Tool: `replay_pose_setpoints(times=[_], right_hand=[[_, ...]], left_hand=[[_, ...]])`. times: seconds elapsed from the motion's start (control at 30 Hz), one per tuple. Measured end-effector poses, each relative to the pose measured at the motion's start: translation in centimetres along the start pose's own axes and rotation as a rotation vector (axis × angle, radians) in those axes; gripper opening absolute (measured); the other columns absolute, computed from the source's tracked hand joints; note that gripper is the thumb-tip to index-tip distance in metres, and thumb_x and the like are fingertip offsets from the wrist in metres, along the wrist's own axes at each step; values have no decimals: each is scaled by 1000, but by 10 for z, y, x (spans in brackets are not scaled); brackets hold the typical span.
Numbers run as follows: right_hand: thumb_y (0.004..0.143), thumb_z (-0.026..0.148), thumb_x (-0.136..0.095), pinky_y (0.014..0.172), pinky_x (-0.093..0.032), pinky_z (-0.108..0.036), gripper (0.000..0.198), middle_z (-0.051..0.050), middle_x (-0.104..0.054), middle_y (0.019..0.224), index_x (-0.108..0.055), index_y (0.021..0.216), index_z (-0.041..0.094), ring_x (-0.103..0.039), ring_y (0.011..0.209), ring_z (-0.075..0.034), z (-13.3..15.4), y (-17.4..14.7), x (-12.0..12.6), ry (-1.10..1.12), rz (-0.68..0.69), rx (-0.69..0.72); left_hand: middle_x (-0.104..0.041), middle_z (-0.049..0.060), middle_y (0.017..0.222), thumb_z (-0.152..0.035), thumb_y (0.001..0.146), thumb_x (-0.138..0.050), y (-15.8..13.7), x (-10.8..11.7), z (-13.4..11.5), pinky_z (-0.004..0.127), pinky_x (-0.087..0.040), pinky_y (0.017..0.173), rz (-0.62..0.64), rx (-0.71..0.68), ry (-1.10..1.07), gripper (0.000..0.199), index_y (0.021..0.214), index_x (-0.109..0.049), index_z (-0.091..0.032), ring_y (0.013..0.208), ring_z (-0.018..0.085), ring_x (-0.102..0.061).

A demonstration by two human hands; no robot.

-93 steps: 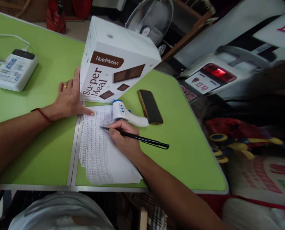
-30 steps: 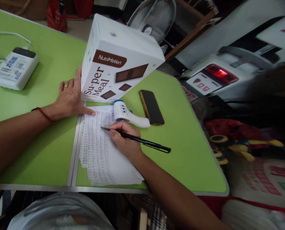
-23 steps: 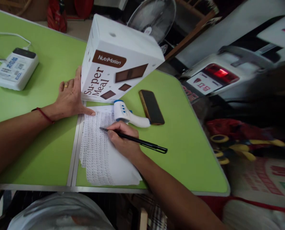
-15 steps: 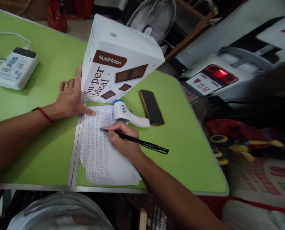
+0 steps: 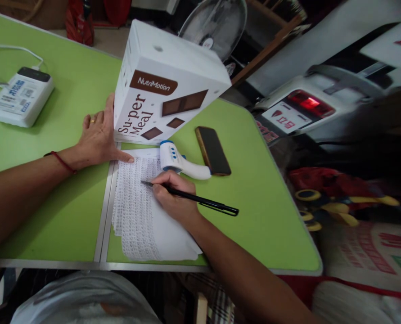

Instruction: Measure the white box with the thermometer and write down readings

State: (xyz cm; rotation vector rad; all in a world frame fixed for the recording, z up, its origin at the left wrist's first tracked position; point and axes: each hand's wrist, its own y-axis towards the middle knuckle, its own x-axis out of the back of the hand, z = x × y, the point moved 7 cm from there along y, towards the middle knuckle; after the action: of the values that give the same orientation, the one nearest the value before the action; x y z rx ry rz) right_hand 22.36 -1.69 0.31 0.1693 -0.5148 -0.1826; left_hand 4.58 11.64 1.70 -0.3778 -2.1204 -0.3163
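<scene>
A black pen (image 5: 203, 201) is pinched in my right hand (image 5: 176, 195), its tip on a stack of paper sheets (image 5: 136, 216). Dense rows of handwriting cover the left part of the top sheet; its right part is blank. My left hand (image 5: 97, 139) lies open with the fingers spread on the table, the thumb on the top left of the sheets. Its index finger is beside a white box (image 5: 159, 94) printed "Su-per Meal". A white and blue infrared thermometer (image 5: 183, 163) rests over the upper edge of the sheets, just above my right hand.
A phone (image 5: 214, 150) lies right of the thermometer on the green folding table (image 5: 254, 216). At the far left sits a white device (image 5: 21, 96) with a cable. A fan (image 5: 217, 27) stands behind the table; a scooter (image 5: 308, 105) is on the right.
Almost nothing differs. The pen's rear end has shifted very slightly to the right, with its tip at about the same spot on the sheet. My left hand stays in place.
</scene>
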Motion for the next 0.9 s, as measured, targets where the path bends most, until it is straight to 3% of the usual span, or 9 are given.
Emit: replay_pose_setpoints(times=[0.17,0.37,0.53,0.9], right_hand=[[69,26,-57,49,-44,-27,6,4,-57,56,-60,64,24,-48,51,-11,0,1,2,17,-16,18],[68,27,-57,49,-43,-28,6,3,-57,55,-60,63,24,-48,51,-12,2,1,2,-13,-38,8],[67,24,-56,47,-40,-27,6,5,-55,51,-57,61,24,-47,49,-11,5,2,3,17,-37,47],[69,26,-60,48,-43,-27,6,4,-61,55,-63,64,24,-49,51,-11,2,0,1,33,14,12]], left_hand=[[-33,31,162,-92,32,-78,-1,1,-1,60,-13,126,4,-19,-13,174,165,-4,-8,152,49,-29],[-34,33,160,-102,27,-65,-1,0,0,62,-13,125,-5,-17,-15,183,164,2,0,151,51,-30],[-33,33,161,-104,27,-62,1,0,1,62,-14,125,-5,-15,-13,182,164,2,-3,151,50,-29],[-36,30,160,-94,29,-74,-1,1,1,63,-13,125,-12,-28,-25,177,165,-3,-4,150,51,-30]])
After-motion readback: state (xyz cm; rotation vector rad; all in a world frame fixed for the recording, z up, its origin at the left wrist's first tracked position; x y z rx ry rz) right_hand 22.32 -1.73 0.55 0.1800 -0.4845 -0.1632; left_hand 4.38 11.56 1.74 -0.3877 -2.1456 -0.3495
